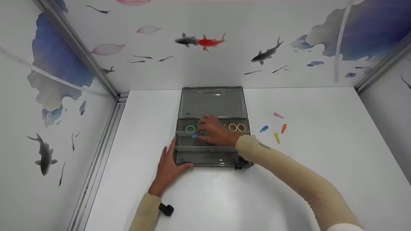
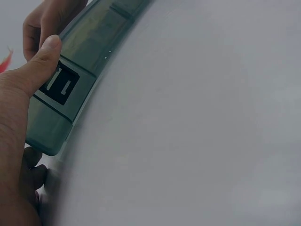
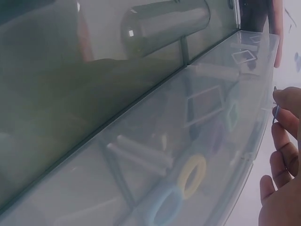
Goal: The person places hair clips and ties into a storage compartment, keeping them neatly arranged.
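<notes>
A grey see-through compartment box (image 1: 204,157) lies open on the table, its lid (image 1: 212,101) tipped back. At its front left corner my left hand (image 1: 168,168) holds it, thumb on the front edge and fingers along the left side. My right hand (image 1: 215,131) is over the back and middle rows. It pinches a small blue hair clip (image 1: 195,136), which shows as a thin blue sliver (image 3: 276,113) in the right wrist view. A green ring-shaped hair tie (image 1: 190,125) and two yellowish ones (image 1: 233,131) lie in the back row. The hand covers what lies between them.
To the right of the box lie a pink clip (image 1: 278,115), a blue clip (image 1: 264,128), an orange clip (image 1: 284,128) and a yellow clip (image 1: 276,138). A patterned back wall (image 1: 154,77) stands behind the box, with side panels left and right.
</notes>
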### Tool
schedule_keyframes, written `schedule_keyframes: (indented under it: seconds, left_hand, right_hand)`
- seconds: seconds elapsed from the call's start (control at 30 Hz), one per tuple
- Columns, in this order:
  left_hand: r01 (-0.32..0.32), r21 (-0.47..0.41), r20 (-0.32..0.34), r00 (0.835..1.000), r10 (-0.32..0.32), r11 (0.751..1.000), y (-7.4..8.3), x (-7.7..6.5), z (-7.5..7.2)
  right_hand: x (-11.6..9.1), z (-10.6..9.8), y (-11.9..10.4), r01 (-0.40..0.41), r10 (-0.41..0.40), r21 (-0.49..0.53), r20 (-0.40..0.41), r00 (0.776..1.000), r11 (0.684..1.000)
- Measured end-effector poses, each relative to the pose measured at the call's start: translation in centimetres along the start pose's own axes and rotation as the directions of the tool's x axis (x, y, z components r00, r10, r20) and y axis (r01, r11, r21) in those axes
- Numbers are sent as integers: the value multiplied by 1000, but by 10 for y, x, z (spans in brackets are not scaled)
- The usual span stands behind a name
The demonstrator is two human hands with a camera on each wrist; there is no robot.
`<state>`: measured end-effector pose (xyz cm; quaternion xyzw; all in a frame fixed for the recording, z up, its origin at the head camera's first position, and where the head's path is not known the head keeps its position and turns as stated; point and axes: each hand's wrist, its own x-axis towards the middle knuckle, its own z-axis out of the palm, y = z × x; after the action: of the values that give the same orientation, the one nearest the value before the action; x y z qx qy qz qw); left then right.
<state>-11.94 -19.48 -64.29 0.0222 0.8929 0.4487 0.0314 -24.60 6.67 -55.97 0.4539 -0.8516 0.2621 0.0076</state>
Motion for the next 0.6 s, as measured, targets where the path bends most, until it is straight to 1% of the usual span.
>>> schedule_keyframes:
  seconds: [0.13,0.4,0.6]
  left_hand:
    - [-7,-14,2,1000,7,1000,-1,-1,0]
    - [-14,-21,-2,1000,14,1000,-1,-1,0]
    - [-11,0,-1,1000,11,1000,-2,0,0]
  right_hand:
    - [6,4,-2,-4,4,-4,7,1000,1000]
    - [15,13,-3,20,-20,-25,-16,1000,999]
    - [21,17,-4,4,-3,-35,13,1000,999]
